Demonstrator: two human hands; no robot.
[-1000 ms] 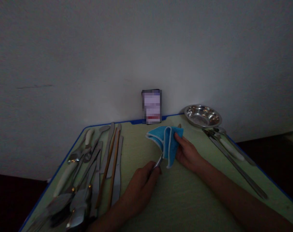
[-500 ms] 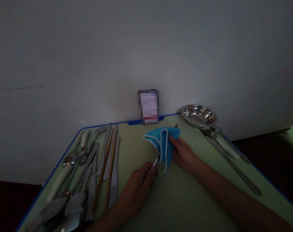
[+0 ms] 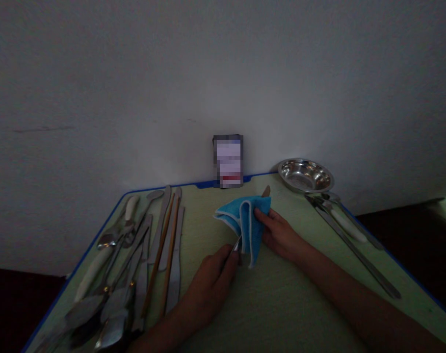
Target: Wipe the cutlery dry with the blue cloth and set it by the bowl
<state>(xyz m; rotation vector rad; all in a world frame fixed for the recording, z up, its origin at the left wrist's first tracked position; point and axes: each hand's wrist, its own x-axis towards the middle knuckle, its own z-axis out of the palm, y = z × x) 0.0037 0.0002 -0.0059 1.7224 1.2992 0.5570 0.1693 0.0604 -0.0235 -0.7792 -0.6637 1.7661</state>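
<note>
My left hand (image 3: 217, 274) is closed around the metal handle of a table knife (image 3: 237, 243), low over the middle of the table. A blue cloth (image 3: 252, 220) with white edging is folded around the knife, and only the rounded blade tip shows past its far corner. My right hand (image 3: 279, 234) grips the cloth from the right, thumb on the near side, pressing it about the blade. The middle of the blade is hidden inside the folds.
Several metal spoons, knives and other utensils, with two wooden chopsticks (image 3: 170, 250), lie along the table's left side. On the right are a shiny steel bowl (image 3: 305, 176), a long knife (image 3: 355, 247) and a white-handled utensil (image 3: 344, 224). A phone (image 3: 228, 162) leans against the wall.
The cloth has shifted slightly left along the knife with my right hand, and more of the blade tip shows. My left hand stays on the handle. The view has moved slightly.
</note>
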